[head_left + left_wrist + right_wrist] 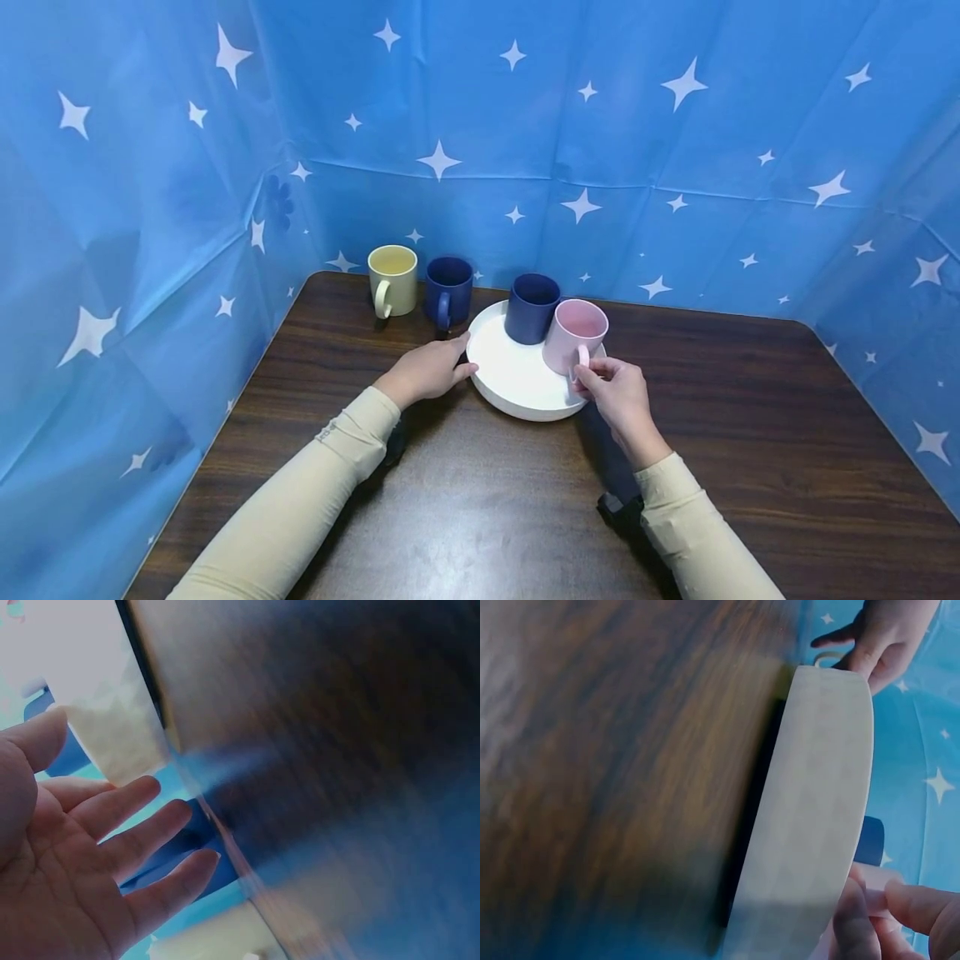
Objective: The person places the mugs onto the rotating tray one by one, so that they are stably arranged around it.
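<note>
A round white tray with a low wall holds a navy blue mug and, at its right side, a pink mug. My right hand pinches the pink mug's handle between thumb and fingers, inside the tray's near right rim. At the opposite side, my left hand touches the tray's left rim with its fingers stretched out. In the left wrist view the left hand's fingers are spread beside the tray wall. Whether the pink mug's base rests on the tray, I cannot tell.
A pale yellow mug and a second navy mug stand at the back left of the dark wooden table, handles towards me. A blue curtain with white stars hangs behind the table and along its sides.
</note>
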`<state>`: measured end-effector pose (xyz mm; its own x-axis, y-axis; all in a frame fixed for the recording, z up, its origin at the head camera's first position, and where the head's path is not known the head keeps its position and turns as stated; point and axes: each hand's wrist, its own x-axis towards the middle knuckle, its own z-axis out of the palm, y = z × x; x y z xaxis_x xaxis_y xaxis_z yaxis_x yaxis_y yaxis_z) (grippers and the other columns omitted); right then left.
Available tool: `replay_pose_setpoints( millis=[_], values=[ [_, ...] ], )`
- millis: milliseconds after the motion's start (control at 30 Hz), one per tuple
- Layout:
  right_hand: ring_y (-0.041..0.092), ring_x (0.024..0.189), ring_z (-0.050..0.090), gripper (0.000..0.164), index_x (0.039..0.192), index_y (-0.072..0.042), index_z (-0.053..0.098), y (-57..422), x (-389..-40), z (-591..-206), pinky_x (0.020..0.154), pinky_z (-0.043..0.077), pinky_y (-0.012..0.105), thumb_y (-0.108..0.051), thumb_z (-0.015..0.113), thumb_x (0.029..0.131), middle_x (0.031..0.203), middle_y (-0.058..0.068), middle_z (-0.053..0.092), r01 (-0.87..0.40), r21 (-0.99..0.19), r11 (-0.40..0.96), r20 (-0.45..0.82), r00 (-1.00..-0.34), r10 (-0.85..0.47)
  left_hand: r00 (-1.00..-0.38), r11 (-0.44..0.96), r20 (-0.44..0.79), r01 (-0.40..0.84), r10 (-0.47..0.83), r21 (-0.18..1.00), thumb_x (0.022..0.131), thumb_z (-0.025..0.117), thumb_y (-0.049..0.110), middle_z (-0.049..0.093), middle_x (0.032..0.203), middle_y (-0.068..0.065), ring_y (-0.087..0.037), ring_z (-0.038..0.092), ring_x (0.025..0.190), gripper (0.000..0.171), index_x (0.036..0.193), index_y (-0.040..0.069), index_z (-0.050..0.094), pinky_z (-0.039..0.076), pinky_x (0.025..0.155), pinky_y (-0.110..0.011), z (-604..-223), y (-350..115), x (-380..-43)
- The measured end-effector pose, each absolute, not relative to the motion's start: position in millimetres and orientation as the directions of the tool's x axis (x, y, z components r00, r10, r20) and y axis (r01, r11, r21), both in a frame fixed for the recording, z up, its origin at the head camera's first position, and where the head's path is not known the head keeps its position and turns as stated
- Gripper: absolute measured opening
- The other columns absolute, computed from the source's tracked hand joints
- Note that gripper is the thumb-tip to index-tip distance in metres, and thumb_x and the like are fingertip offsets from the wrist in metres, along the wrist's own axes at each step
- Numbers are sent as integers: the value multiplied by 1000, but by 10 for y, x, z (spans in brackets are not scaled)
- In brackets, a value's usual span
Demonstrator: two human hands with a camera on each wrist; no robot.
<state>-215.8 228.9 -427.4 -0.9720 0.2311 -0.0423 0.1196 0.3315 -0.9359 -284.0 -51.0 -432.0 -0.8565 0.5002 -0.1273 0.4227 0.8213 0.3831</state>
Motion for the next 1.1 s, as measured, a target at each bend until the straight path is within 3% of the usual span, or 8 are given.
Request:
replay_pose_setpoints(
  millis=[367,733,1100],
  values=[
    [12,72,69,17,104,9,70,2249,-2128,-4303,75,59,26,-7,69,97,91,19,69,105,-925,364,-14,-969,245,-850,817,-125,435,511,379,108,49,39,37,159,-18,-33,41,144,66,156,-2,31,35,116,-47,-4329,-497,-2832],
    [12,73,70,21,110,11,69,2241,-2160,-4280,72,59,23,-5,68,97,100,23,68,90,-931,353,-15,-978,210,-852,812,-106,441,513,383,108,50,38,38,159,-19,-33,41,144,66,156,-3,31,35,115,-48,-4324,-516,-2855],
    [11,72,67,22,111,10,70,2288,-2196,-4271,70,58,22,-7,69,97,96,21,69,83,-924,373,-13,-982,188,-860,824,-126,417,494,385,108,49,39,37,159,-19,-35,40,144,67,157,-2,30,34,115,-50,-4315,-520,-2850]
  ],
)
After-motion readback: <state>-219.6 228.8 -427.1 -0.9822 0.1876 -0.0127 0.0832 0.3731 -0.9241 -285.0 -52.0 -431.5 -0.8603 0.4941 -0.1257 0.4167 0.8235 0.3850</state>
